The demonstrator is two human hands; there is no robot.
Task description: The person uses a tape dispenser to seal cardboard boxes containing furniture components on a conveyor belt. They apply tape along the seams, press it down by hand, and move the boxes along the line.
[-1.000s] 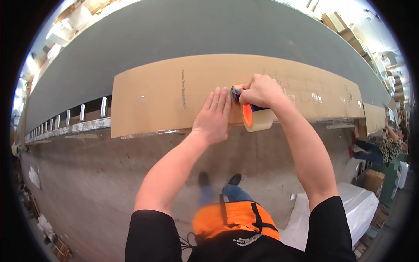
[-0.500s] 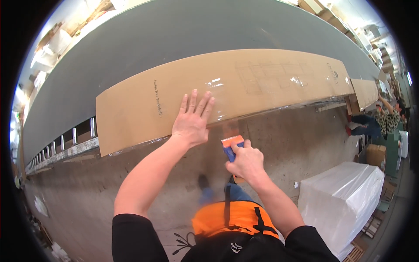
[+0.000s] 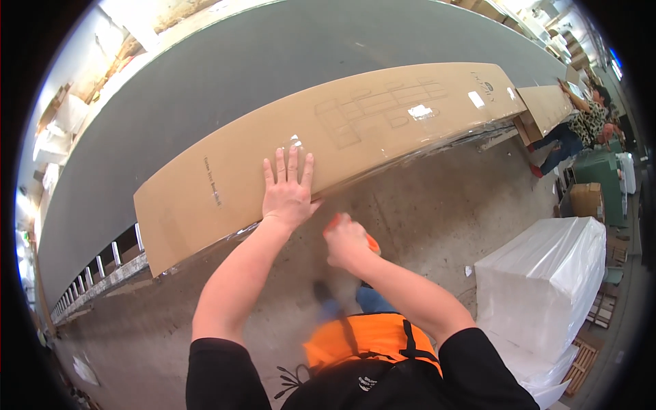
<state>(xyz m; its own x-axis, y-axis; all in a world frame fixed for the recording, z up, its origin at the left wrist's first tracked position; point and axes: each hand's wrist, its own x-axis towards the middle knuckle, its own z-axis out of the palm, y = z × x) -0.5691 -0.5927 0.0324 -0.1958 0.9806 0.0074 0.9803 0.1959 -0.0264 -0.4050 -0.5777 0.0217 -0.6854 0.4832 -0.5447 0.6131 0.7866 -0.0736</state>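
Observation:
A long brown cardboard box point(image 3: 239, 154) lies along the near edge of a dark grey conveyor belt point(image 3: 212, 96), with clear tape wrapped across its top and down its near side. Flat on top, by its near edge, rests my left hand point(image 3: 290, 198), fingers spread over the cardboard. My right hand point(image 3: 346, 242) is wrapped round an orange tape dispenser point(image 3: 372, 243), just in front of the box's near side. Most of the dispenser is hidden behind the fist, and motion smears it. Whether tape runs from it to the box I cannot tell.
A second cardboard box point(image 3: 547, 106) sits at the long box's right end, with another person point(image 3: 579, 126) beside it. To my right stands a stack wrapped in clear plastic point(image 3: 536, 283). Metal rollers point(image 3: 116, 254) line the belt's left edge.
My right hand has moved left and turned, so the dispenser's blue body no longer shows. My left hand stays on the box. The whole view has shifted, tilting the box more.

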